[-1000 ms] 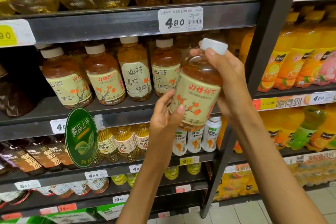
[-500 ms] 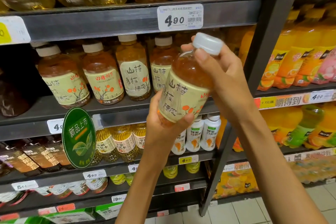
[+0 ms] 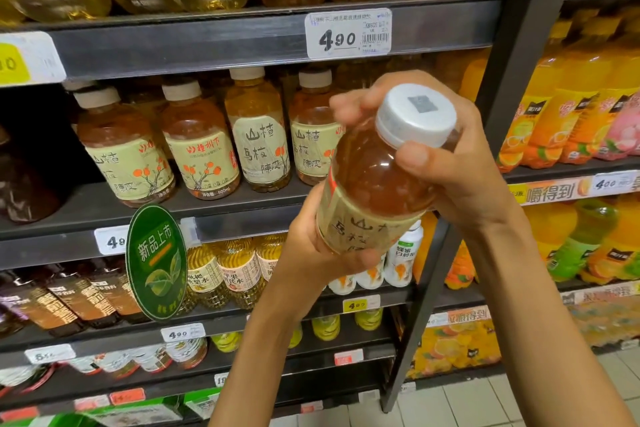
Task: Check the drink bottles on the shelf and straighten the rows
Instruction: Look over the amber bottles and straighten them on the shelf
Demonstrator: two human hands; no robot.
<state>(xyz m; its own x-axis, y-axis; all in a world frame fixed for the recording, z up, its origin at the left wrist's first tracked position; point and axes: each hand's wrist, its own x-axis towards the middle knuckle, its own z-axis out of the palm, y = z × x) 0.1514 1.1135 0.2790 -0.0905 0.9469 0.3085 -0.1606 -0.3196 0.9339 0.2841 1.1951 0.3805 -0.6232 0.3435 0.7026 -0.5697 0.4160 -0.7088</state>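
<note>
Head: both hands grip clear plastic bottle, ribbed white cap.

Glossy clear plastic bottle, matt paper label, ridged white plastic cap

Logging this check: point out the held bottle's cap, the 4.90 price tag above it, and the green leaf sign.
white cap (image 3: 417, 116), head view, flat top.
4.90 price tag (image 3: 348, 33), head view, printed price.
green leaf sign (image 3: 157, 262), head view, middle of the oval.

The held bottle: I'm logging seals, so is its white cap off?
No, the white cap sits on the bottle gripped by both hands.
</note>
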